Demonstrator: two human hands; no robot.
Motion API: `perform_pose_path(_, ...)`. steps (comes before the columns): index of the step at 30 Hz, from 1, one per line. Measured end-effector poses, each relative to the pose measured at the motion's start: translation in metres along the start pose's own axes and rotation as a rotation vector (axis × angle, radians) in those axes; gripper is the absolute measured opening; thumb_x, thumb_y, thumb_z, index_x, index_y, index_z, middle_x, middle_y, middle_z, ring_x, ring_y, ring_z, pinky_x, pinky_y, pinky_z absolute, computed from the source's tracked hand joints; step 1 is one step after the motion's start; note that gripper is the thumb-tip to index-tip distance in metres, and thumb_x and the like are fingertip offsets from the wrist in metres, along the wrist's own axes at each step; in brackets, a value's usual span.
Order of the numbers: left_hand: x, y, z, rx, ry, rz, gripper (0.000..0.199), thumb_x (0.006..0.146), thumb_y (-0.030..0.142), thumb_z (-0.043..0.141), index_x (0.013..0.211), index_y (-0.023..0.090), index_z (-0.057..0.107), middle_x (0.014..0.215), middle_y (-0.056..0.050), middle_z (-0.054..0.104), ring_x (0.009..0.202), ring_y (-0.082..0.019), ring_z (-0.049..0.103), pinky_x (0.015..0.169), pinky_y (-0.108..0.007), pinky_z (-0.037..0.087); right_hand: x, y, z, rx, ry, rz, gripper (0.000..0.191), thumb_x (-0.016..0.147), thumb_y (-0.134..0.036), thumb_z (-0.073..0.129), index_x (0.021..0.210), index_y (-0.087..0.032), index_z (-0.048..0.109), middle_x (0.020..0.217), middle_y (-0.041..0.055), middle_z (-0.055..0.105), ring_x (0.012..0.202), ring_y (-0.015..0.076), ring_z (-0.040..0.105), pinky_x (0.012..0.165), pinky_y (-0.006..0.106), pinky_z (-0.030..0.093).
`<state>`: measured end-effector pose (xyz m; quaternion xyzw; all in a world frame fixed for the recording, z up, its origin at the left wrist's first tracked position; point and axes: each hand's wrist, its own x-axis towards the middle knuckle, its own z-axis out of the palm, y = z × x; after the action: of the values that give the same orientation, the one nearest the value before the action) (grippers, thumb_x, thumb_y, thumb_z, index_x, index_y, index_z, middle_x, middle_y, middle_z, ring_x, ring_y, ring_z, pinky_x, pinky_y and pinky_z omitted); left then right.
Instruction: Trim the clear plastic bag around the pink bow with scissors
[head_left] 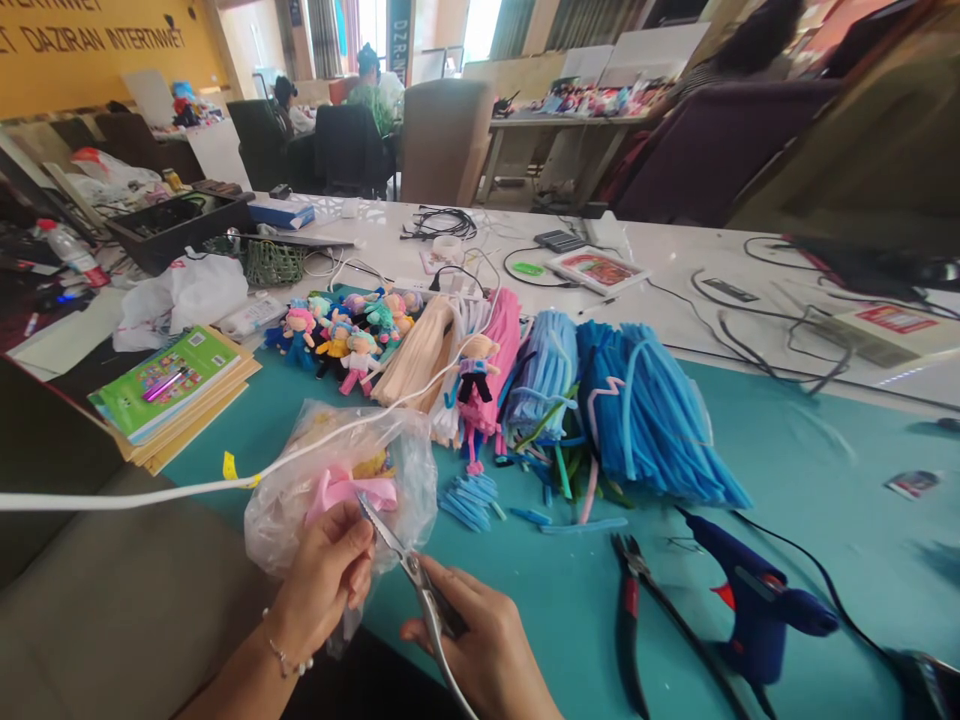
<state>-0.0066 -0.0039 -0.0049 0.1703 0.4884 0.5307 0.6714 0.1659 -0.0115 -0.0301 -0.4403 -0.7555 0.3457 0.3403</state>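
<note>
My left hand (330,568) is closed in a pinch at a pink ribbon (375,492), over an open clear plastic bag (274,515). The ribbon's gripped part is hidden behind the fingers. In my right hand (484,635) is a pair of metal scissors (411,566), its blades pointing up and left to the ribbon, close by my left fingertips. Whether the blades touch the ribbon, I cannot tell. Something yellowish shows inside the bag, blurred by the plastic.
Pipe-cleaner bundles in blue (652,420), light blue (547,365) and cream (420,345) lie beyond, beside several small dolls (360,355). Nippers (630,610) and a glue gun (757,600) lie right. A white cable (315,445) crosses above the bag. Booklets (172,385) are stacked left.
</note>
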Motion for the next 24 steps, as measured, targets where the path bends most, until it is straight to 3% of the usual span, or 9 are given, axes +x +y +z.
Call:
perform_pose_path(10, -0.0014, -0.0009, -0.0028, -0.068, 0.019, -0.024, 0.047, 0.053, 0.046, 0.087, 0.062, 0.016, 0.052, 0.051, 0.007, 0.053, 0.03, 0.0, 0.035, 0.031, -0.014, 0.024, 0.0053, -0.0042, -0.0044, 0.059, -0.062, 0.083, 0.077, 0.078, -0.079, 0.044, 0.098, -0.012, 0.075, 0.062, 0.006, 0.066, 0.051, 0.0163, 0.056, 0.05, 0.024, 0.046)
perform_pose_path(17, -0.0011, 0.0008, -0.0003, -0.119, 0.069, -0.021, 0.049, 0.048, 0.045, 0.089, 0.063, 0.015, 0.054, 0.051, 0.007, 0.054, 0.03, 0.001, 0.035, 0.031, -0.012, 0.024, 0.0033, -0.004, -0.0069, 0.067, -0.103, 0.121, 0.086, 0.07, -0.085, 0.044, 0.108, -0.013, 0.072, 0.073, 0.0078, 0.068, 0.057, 0.0184, 0.059, 0.052, 0.025, 0.046)
perform_pose_path(24, -0.003, 0.0029, 0.0027, -0.191, 0.08, -0.088, 0.053, 0.041, 0.044, 0.092, 0.062, 0.015, 0.052, 0.049, 0.008, 0.054, 0.03, 0.001, 0.035, 0.031, -0.011, 0.022, 0.0013, -0.0055, -0.0042, 0.024, -0.066, 0.079, 0.081, 0.074, -0.08, 0.048, 0.11, -0.011, 0.072, 0.07, 0.0087, 0.067, 0.054, 0.0178, 0.06, 0.05, 0.025, 0.046)
